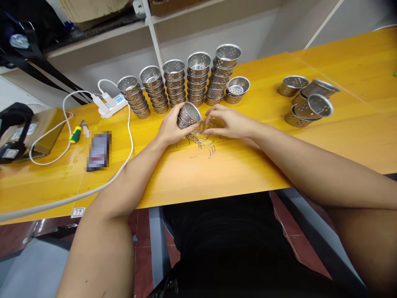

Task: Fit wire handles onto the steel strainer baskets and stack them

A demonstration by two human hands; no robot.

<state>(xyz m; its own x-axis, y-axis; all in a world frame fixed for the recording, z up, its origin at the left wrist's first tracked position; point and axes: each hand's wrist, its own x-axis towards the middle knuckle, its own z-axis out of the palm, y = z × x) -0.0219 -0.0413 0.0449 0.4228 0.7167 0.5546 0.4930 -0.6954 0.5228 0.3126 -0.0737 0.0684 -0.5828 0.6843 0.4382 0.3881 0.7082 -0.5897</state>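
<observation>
My left hand [172,127] is closed around a small perforated metal cup [190,114], tilted with its mouth toward the right; a second cup seems nested under it. To its right, my right hand [228,121] is over a loose pile of thin curved metal wires [203,142], thumb and fingers apart with wires between and below them. Whether its fingertips touch a wire is hard to tell. Behind both hands stand several stacks of the same cups, among them a tall stack [223,74] and a short stack [237,89].
More perforated cups [299,118] stand at the right, some tilted inside others. A power strip [113,106] with a white cable lies at the left, near a blurred phone [98,151], a green-yellow screwdriver [75,134] and a cardboard box [46,130]. Small rings lie by the phone.
</observation>
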